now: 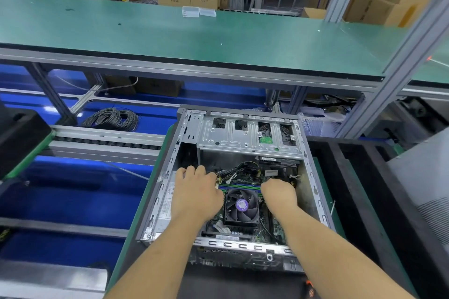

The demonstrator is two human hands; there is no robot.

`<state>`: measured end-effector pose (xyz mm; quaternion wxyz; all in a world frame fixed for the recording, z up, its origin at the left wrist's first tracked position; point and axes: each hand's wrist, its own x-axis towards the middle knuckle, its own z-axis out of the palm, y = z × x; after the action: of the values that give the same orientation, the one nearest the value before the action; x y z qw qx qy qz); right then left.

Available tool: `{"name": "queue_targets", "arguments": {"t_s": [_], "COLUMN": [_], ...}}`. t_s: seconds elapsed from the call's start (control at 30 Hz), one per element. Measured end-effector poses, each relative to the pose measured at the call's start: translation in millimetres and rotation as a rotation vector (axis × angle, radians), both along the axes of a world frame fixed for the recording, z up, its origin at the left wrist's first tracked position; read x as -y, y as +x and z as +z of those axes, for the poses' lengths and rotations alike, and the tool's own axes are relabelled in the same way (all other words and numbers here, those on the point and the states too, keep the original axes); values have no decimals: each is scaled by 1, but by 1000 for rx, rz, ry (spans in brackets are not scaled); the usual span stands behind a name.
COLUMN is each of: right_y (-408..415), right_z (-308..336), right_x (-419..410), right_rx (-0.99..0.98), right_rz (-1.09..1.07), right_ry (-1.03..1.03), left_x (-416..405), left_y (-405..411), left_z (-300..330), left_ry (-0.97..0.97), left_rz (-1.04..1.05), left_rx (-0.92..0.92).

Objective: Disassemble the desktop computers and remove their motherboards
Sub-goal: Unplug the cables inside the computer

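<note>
An open desktop computer case (167, 177) lies on its side in front of me, on a green-edged pallet. Its motherboard (267, 228) shows inside, with a black CPU fan (241, 205) in the middle and memory sticks (243, 186) just beyond the fan. My left hand (196, 192) reaches into the case at the left end of the memory sticks, fingers curled downward beside a bundle of cables (233, 172). At the right end of the sticks, my right hand (279, 192) has its fingers curled down. What the fingertips grip is hidden.
A metal drive cage (247, 136) spans the far end of the case. A green shelf (194, 34) crosses above, holding a clear plastic box (198, 11). A coil of grey cable (113, 119) lies on the blue conveyor at left. Black trays (359, 177) sit at right.
</note>
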<state>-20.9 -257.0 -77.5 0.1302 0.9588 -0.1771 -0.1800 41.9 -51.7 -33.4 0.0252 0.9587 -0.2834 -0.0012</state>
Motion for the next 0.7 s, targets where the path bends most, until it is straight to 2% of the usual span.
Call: {"name": "queue_targets", "arguments": {"t_s": [0.33,0.57,0.7], "right_y": [2,0,-5], "right_z": [-4,6,9], "right_x": [7,13,7], "right_rx": [-25,11,25], "right_rz": [-19,-16,-30], "right_ry": [5,-79,17], "left_x": [0,-1,0], "left_y": [2,1,2], "left_z": [0,1,1], "left_ry": [-29,-29,-17], "left_rz": [2,10,13], "left_rx": [-22,-17,-16]}}
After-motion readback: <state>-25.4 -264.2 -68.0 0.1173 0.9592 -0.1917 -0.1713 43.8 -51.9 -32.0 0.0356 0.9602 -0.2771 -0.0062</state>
